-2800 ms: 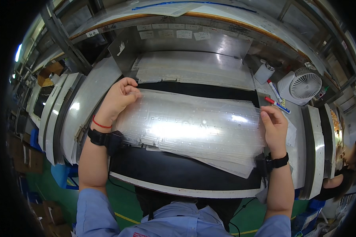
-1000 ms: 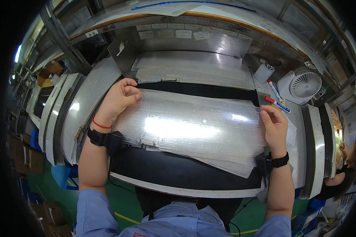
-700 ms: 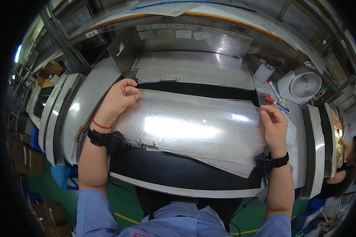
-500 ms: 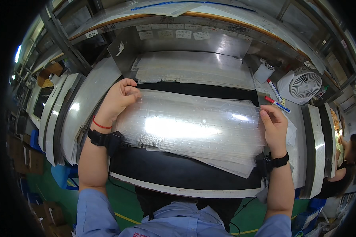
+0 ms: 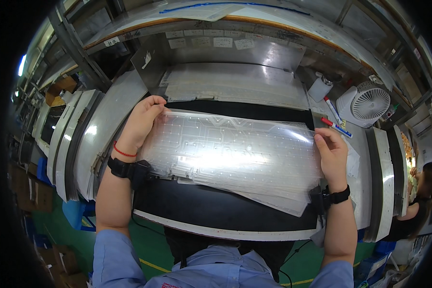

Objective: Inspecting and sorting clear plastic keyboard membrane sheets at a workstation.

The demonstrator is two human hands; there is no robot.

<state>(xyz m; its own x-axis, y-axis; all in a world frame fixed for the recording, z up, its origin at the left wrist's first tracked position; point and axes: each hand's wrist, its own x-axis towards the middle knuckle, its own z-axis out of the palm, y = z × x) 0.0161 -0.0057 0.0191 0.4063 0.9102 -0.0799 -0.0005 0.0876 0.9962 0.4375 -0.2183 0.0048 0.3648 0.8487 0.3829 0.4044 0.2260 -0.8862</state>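
Left hand (image 5: 143, 121): fingers pinch a clear, rectangular plastic sheet (image 5: 230, 139).
Right hand (image 5: 332, 150): fingers closed on its opposite end.
Sheet: uneven pull between hands could crease it.

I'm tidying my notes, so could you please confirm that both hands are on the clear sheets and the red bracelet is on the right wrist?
Not quite: the head view shows the red bracelet on the left wrist; the left hand and right hand are on the clear sheets.

Written labels (image 5: 223, 42) mark the metal panel (image 5: 273, 54) and shelf edge (image 5: 144, 34).
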